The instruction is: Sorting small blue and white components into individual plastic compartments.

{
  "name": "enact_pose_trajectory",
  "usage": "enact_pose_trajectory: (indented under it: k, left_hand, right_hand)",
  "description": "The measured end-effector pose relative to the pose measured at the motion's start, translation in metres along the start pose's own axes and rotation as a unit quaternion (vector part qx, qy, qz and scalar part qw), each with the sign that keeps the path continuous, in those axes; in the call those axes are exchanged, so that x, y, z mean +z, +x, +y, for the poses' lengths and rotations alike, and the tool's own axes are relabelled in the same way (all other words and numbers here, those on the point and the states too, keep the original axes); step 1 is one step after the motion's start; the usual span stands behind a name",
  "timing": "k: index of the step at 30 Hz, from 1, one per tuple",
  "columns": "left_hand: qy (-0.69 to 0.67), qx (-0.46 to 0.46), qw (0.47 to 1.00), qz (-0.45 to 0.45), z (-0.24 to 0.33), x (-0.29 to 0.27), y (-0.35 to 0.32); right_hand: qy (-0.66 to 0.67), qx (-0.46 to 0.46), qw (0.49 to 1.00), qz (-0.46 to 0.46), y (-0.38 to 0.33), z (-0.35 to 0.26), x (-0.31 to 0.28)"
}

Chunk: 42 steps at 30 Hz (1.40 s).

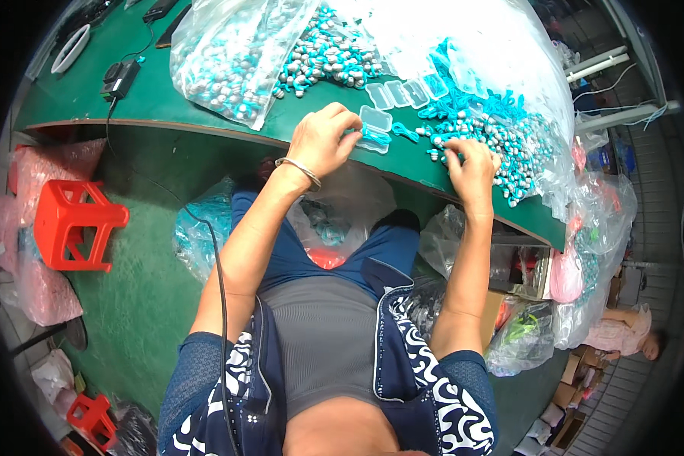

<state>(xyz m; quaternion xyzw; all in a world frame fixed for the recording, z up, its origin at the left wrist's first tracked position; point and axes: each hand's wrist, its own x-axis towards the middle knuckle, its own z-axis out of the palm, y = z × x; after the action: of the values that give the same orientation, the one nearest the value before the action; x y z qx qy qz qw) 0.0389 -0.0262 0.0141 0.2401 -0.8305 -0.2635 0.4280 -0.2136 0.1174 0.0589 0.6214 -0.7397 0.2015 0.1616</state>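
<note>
Pinching the cord [377, 138] in the open case [376, 118], our left hand [323, 144] may snag it if it overhangs; our right hand [473, 172], its grip unclear to us, is by the plugs [501, 144].

Wide head-worn fisheye view — downward, near, onto both hands [323, 143] [475, 173].

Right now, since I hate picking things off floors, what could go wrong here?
The open clear box sits near the edge of the green table, so a nudge from the left hand might knock it off. Loose silver-and-teal pieces by the right hand lie close to that edge and could roll down.
</note>
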Motion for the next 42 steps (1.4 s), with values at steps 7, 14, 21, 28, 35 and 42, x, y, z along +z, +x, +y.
enact_pose_trajectory:
  k: [7,14,21,28,35,42]
  left_hand:
    - [0.003,-0.001,1.0,-0.022,0.001,0.0,0.002]
    - [0.015,0.017,1.0,-0.019,-0.002,-0.001,0.0]
    - [0.005,0.017,0.999,-0.03,-0.003,0.0,0.002]
    - [0.05,0.04,0.996,-0.062,-0.001,-0.002,0.005]
    - [0.092,0.066,0.99,-0.08,0.001,0.004,0.006]
    - [0.14,0.049,0.982,-0.117,0.005,0.004,0.002]
  right_hand:
    - [-0.049,-0.014,0.999,-0.001,-0.012,-0.02,0.013]
    - [0.004,0.038,0.999,0.024,-0.023,-0.032,0.023]
    - [0.031,0.021,0.999,0.01,-0.028,-0.041,0.022]
    - [0.185,-0.016,0.982,0.034,-0.014,-0.059,0.022]
    - [0.108,-0.135,0.984,0.044,0.008,-0.085,0.041]
    - [0.166,-0.084,0.982,0.024,0.007,-0.082,0.045]
